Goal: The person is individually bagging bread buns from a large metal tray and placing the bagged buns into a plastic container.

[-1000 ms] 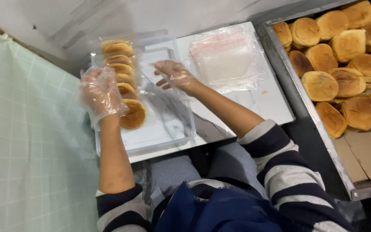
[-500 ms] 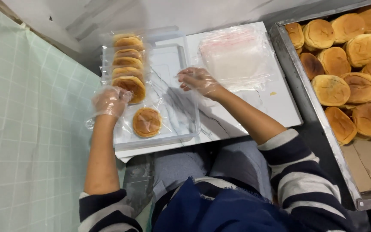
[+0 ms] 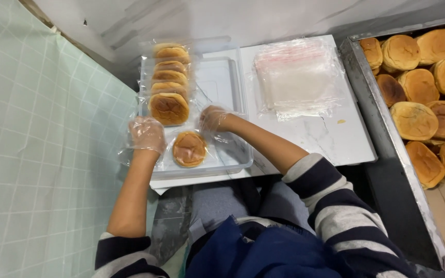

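Note:
A round golden bun sealed in a clear bag (image 3: 189,149) lies flat at the near end of a clear plastic tray (image 3: 235,163). My left hand (image 3: 147,135), in a thin clear glove, is curled on the bag's left edge at the tray's left rim. My gloved right hand (image 3: 213,119) pinches the bag's upper right corner. Just beyond, a row of bagged buns (image 3: 169,77) stands on edge along the tray's left side.
A stack of empty clear bags (image 3: 297,77) lies on the white board (image 3: 336,139) to the right of the tray. Further right, a metal tray (image 3: 366,98) holds several unbagged buns (image 3: 413,119). Green checked cloth (image 3: 37,154) covers the left.
My left hand brought the bagged bun down from beside the row and laid it flat in the tray. My right hand came back from the tray's middle to the bag.

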